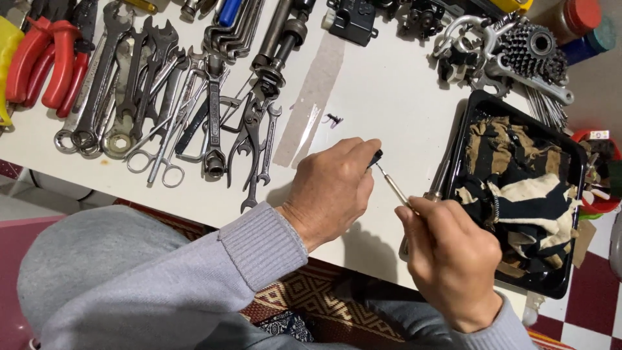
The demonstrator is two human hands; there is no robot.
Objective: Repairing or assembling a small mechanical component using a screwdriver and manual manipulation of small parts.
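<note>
The work surface is a white table (389, 84), evenly lit, with a strip of clear tape across its middle. Below its near edge, at 6 o'clock, lies a patterned woven rug (311, 304) in brown and cream. At 4 o'clock the floor (593, 291) shows dark red and white checkered tiles. At 8 o'clock the floor is plain dark red.

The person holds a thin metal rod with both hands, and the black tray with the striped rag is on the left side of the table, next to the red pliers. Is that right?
Not quite. In the head view the black tray with the striped rag sits on the right side of the table, far from the red pliers, which lie at the left. The left hand and right hand do hold the thin metal rod.
</note>
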